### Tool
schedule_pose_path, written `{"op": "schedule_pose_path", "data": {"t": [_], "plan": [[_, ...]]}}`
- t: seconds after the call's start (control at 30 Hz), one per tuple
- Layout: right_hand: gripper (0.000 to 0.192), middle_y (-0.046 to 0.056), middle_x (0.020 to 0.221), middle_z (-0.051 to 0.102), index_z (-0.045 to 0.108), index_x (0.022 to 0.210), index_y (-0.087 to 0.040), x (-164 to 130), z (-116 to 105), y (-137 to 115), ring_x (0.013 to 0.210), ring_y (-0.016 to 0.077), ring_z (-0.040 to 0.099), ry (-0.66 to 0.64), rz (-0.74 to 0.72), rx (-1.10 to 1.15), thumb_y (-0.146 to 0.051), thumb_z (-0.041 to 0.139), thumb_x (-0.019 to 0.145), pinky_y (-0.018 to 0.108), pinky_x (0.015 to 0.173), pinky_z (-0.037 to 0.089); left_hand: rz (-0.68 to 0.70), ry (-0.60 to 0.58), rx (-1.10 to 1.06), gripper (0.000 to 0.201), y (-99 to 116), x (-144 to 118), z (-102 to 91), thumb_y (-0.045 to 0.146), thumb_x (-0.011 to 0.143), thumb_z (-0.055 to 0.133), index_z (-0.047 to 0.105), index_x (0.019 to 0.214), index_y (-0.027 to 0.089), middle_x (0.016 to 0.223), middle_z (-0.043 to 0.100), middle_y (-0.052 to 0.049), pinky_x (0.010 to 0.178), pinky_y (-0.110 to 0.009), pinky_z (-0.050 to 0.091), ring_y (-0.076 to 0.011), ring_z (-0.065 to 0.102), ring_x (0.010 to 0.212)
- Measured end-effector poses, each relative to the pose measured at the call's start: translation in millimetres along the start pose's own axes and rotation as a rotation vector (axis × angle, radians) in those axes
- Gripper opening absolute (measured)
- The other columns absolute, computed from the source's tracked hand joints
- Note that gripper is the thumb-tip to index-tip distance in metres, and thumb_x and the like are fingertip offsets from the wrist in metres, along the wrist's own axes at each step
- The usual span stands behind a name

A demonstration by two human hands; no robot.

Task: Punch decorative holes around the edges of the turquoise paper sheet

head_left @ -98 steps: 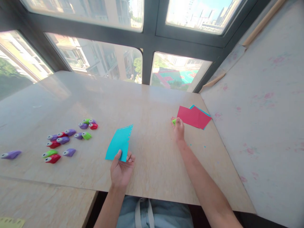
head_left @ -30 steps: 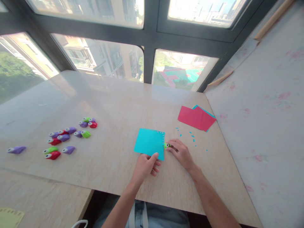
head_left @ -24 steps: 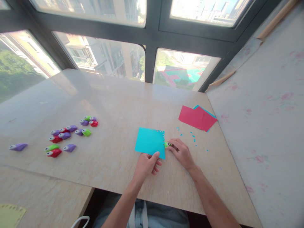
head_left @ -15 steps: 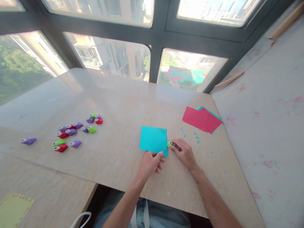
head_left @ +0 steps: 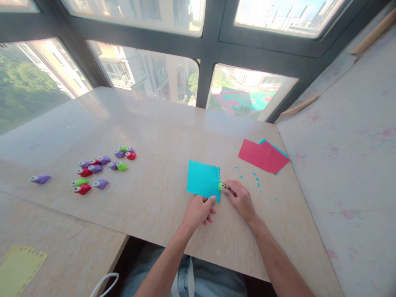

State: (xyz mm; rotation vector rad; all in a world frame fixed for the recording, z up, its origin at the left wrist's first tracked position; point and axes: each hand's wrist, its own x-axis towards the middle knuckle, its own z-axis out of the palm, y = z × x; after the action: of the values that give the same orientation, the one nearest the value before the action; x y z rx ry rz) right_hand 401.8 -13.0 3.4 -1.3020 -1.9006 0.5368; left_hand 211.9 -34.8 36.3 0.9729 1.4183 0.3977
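Tabletop (head_left: 161,123) looks like polished beige marble, pretty glossy with window glare. Cyan sheet (head_left: 202,180) and red sheets (head_left: 258,154) are matt paper; little punches (head_left: 93,169) are shiny plastic.

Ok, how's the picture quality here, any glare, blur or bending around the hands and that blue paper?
Head view: daylight from the windows lays pale glare on the far beige stone tabletop; the square turquoise paper sheet, left hand and right hand look sharp; wide-angle lens bows the window frames.
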Motion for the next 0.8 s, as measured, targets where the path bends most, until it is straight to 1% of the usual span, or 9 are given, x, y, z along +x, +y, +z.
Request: {"op": "schedule_pose_path", "data": {"t": [0.07, 0.17, 0.23, 0.27, 0.37, 0.43, 0.5, 0.6, 0.8], "plan": [[0.022, 0.008, 0.106, 0.067, 0.067, 0.111, -0.021, 0.0, -0.2, -0.1, 0.096, 0.0182, 0.064, -0.002, -0.008, -0.009, -0.031, 0.057, 0.095, 0.031, 0.085, 0.055, -0.009, -0.07, 0.021, 0.057, -1.1, -2.9, -1.8, 0.066, 0.084, 0.047, 0.06, 0.071, 0.012, 0.063, 0.067, -0.007, 0.035, -0.021, 0.036, -0.0115, 0.053, 0.038], [0.022, 0.009, 0.106, 0.067, 0.067, 0.112, -0.021, 0.0, -0.8, -0.6, 0.095, 0.0185, 0.065, -0.004, -0.011, -0.016, -0.03, 0.056, 0.095, 0.033, 0.086, 0.055, -0.025, -0.273, 0.094, 0.07, -3.2, -14.2, -7.8, 0.078, 0.082, 0.037, 0.06, 0.068, 0.013, 0.05, 0.058, -0.004, 0.034, -0.02, 0.031, -0.0115, 0.049, 0.035], [0.022, 0.009, 0.106, 0.067, 0.067, 0.112, -0.021, 0.0, -1.0, -0.9, 0.093, 0.0181, 0.066, -0.004, -0.015, -0.015, -0.03, 0.057, 0.095, 0.033, 0.086, 0.056, 0.081, -0.306, 0.141, 0.07, -4.0, -22.6, -13.3, 0.076, 0.083, 0.037, 0.063, 0.069, 0.013, 0.05, 0.057, -0.003, 0.038, -0.02, 0.033, -0.0105, 0.049, 0.038], [0.022, 0.009, 0.107, 0.067, 0.066, 0.112, -0.02, -0.1, -1.1, -0.9, 0.093, 0.018, 0.066, -0.004, -0.019, -0.016, -0.03, 0.057, 0.095, 0.033, 0.085, 0.056, 0.185, -0.228, 0.177, 0.067, -4.0, -25.3, -16.2, 0.073, 0.086, 0.038, 0.065, 0.072, 0.013, 0.054, 0.06, -0.003, 0.043, -0.021, 0.038, -0.0108, 0.052, 0.043], [0.023, 0.009, 0.107, 0.067, 0.066, 0.113, -0.02, -0.3, -0.8, -0.8, 0.095, 0.0186, 0.066, -0.007, -0.044, -0.046, -0.031, 0.058, 0.095, 0.034, 0.086, 0.055, 0.588, 0.211, 0.391, 0.048, -4.9, -21.5, -24.1, 0.052, 0.095, 0.039, 0.071, 0.093, 0.017, 0.086, 0.071, -0.007, 0.074, -0.03, 0.052, -0.0172, 0.066, 0.081], [0.024, 0.009, 0.106, 0.067, 0.065, 0.115, -0.02, -0.6, -0.4, -0.8, 0.098, 0.0197, 0.064, -0.002, -0.086, -0.102, -0.031, 0.058, 0.095, 0.035, 0.087, 0.054, 0.812, 0.372, 0.613, 0.037, -7.9, -9.1, -27.5, 0.04, 0.096, 0.041, 0.068, 0.111, 0.021, 0.114, 0.069, -0.009, 0.097, -0.041, 0.049, -0.0238, 0.061, 0.114], [0.027, 0.009, 0.105, 0.068, 0.063, 0.119, -0.02, -1.1, -0.3, -1.2, 0.099, 0.0206, 0.063, 0.005, -0.139, -0.176, -0.029, 0.058, 0.095, 0.037, 0.088, 0.053, 0.957, 0.371, 0.84, 0.036, -13.5, 6.2, -28.6, 0.036, 0.096, 0.043, 0.063, 0.122, 0.023, 0.136, 0.059, -0.008, 0.108, -0.048, 0.042, -0.0279, 0.046, 0.136], [0.034, 0.01, 0.107, 0.068, 0.058, 0.129, -0.019, -2.7, -1.6, -2.3, 0.1, 0.0207, 0.062, -0.004, -0.199, -0.27, -0.023, 0.058, 0.095, 0.037, 0.089, 0.052, 1.027, 0.337, 1.049, 0.045, -23.3, 22.8, -26.8, 0.043, 0.096, 0.043, 0.054, 0.135, 0.023, 0.149, 0.045, -0.008, 0.116, -0.049, 0.034, -0.0282, 0.035, 0.144], [0.038, 0.01, 0.109, 0.066, 0.057, 0.132, -0.021, -8.4, -5.7, -3.5, 0.101, 0.0203, 0.061, -0.028, -0.251, -0.34, -0.015, 0.057, 0.094, 0.036, 0.088, 0.052, 0.994, 0.37, 1.085, 0.054, -30.7, 24.2, -20.9, 0.048, 0.096, 0.039, 0.045, 0.143, 0.023, 0.155, 0.037, -0.008, 0.121, -0.045, 0.025, -0.0261, 0.03, 0.147]]}}
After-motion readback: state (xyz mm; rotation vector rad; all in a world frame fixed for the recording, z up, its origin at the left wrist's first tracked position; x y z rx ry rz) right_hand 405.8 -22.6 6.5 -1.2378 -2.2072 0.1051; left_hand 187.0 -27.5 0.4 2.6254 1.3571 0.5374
